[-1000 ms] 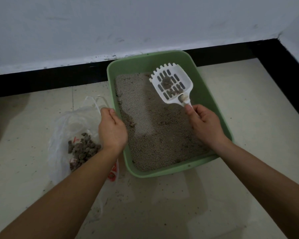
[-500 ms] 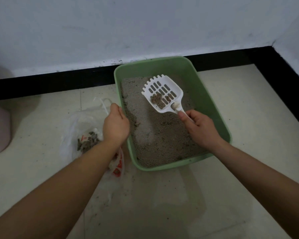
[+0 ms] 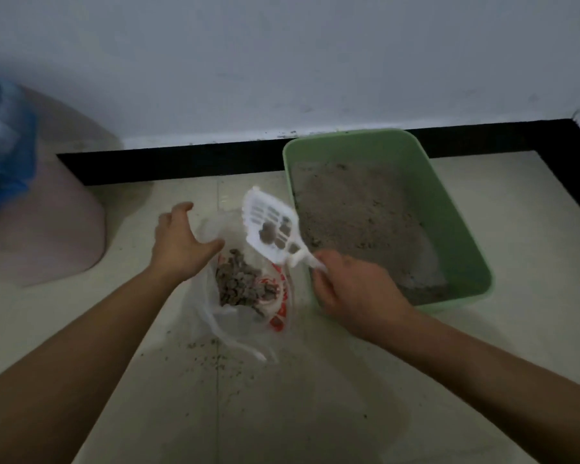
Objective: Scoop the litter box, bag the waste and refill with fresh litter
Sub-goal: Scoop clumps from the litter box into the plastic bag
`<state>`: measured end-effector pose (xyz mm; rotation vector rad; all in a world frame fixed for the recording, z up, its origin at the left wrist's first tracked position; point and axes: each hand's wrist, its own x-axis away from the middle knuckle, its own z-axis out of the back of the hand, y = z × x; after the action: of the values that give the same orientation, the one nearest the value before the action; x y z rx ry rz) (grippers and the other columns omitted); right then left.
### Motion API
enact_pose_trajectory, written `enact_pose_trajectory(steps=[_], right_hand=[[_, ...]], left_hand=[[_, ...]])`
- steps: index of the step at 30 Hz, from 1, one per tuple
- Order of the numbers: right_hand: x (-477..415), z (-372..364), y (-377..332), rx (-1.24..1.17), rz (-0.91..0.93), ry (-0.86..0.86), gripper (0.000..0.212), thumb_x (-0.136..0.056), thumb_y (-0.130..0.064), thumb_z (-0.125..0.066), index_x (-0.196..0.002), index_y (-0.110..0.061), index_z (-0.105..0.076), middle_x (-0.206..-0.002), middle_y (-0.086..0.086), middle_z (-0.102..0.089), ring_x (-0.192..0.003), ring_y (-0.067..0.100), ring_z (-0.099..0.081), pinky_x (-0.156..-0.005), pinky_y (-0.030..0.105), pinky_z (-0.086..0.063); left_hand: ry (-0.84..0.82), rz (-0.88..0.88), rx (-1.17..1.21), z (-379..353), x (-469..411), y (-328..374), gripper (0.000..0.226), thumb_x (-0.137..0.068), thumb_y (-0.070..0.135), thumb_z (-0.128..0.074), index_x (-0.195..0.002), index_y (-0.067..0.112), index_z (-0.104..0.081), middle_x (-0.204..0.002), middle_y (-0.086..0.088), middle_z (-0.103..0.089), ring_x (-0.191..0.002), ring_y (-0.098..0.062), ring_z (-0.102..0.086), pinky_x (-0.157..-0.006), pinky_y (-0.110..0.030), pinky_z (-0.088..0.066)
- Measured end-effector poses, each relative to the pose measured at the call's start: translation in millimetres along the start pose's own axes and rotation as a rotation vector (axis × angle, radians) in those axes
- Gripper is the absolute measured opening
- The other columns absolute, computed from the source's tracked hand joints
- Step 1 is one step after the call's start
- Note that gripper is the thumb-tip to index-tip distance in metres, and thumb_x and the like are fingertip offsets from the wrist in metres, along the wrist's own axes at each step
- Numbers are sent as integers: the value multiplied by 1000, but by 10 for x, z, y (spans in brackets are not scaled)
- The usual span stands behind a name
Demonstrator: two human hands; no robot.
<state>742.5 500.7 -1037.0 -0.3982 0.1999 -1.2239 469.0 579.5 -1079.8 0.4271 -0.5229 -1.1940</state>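
A green litter box [image 3: 456,209] with grey litter [image 3: 355,209] stands on the floor by the wall. My right hand [image 3: 355,286] grips the handle of a white slotted scoop [image 3: 270,226], which carries a few dark clumps and hangs over a clear plastic bag [image 3: 245,316] left of the box. The bag lies open on the tiles with a pile of waste clumps [image 3: 241,283] inside. My left hand [image 3: 181,242] hovers at the bag's left rim with fingers spread, its thumb near the bag's opening; whether it touches the plastic is unclear.
A pinkish rounded container [image 3: 47,229] with a blue bag [image 3: 4,142] in it stands at the left. Spilled litter grains [image 3: 211,356] dot the tiles in front of the bag. A black skirting [image 3: 181,162] runs along the white wall.
My right hand has carried the scoop with its clumps left, out of the litter box and over the bag. My left hand has let go of the bag's rim and opened.
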Motion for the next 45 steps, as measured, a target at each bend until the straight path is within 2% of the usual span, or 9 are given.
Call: enact_pose_trajectory(steps=[3, 8, 15, 18, 22, 28, 33, 40, 45], right_hand=[[36, -170, -132, 351, 176, -162, 35, -103, -26, -35, -135, -14, -41, -115, 10, -58, -90, 31, -63, -63, 36, -43], [53, -107, -92, 398, 227, -119, 42, -103, -26, -36, -143, -15, -35, -119, 8, -55, -92, 29, -63, -63, 36, -42], [-48, 409, 259, -207, -205, 173, 21, -102, -31, -46, -118, -22, -57, -77, -3, -64, -61, 17, -60, -55, 37, -51], [-62, 647, 526, -354, -475, 63, 17, -101, -28, -44, -100, -16, -56, -77, 5, -65, -62, 22, -61, -60, 39, -53], [74, 630, 742, -469, -644, -175, 28, -97, -21, -46, -72, -9, -55, -59, 7, -53, -43, 15, -42, -43, 22, -33], [183, 405, 825, -595, -687, -376, 31, -95, -21, -50, -65, -11, -51, -56, 6, -44, -43, 15, -32, -42, 21, -23], [15, 156, 814, -678, -711, -375, 30, -98, -21, -49, -101, 2, -68, -63, 6, -46, -44, 13, -37, -43, 21, -28], [-426, -81, 876, -816, -687, -271, 31, -105, -29, -42, -102, -12, -67, -60, 1, -48, -42, 10, -39, -42, 24, -29], [-824, -333, 943, -749, -602, -183, 40, -106, -38, -37, -100, -10, -65, -68, 5, -54, -64, 22, -52, -63, 35, -41]], left_hand=[[8, 136, 203, 29, 26, -66, 50, -84, 17, -68, -130, 17, -48, -99, -8, -66, -94, -28, -65, -82, -41, -55], [34, 191, 319, 49, 16, 16, 38, -84, 10, -64, -120, 15, -55, -92, -9, -67, -82, -28, -65, -73, -37, -55], [205, -61, 112, -23, 118, 307, 43, -81, 24, -64, -123, 18, -53, -121, -4, -50, -112, -25, -50, -97, -46, -45], [269, -217, 199, -118, 203, 575, 27, -87, 20, -59, -114, 18, -56, -112, 3, -47, -93, -16, -54, -85, -33, -47], [67, -173, 361, -405, 274, 924, 22, -95, 20, -50, -117, 16, -53, -109, -4, -55, -84, -16, -56, -77, -34, -48], [-195, 72, 403, -909, 246, 1100, 41, -101, 37, -32, -110, 6, -58, -106, -13, -62, -98, -31, -60, -92, -45, -50], [-104, -10, 367, -1100, 269, 1172, 24, -105, 24, -30, -96, 7, -44, -77, -4, -47, -71, -20, -46, -63, -33, -34], [106, 7, 494, -1339, 383, 1198, 21, -107, 23, -30, -94, 9, -40, -70, 4, -41, -61, -2, -38, -51, -14, -30], [157, -17, 542, -1383, 376, 1148, 22, -106, 18, -32, -91, 7, -44, -66, 3, -38, -51, 3, -37, -49, -15, -29]])
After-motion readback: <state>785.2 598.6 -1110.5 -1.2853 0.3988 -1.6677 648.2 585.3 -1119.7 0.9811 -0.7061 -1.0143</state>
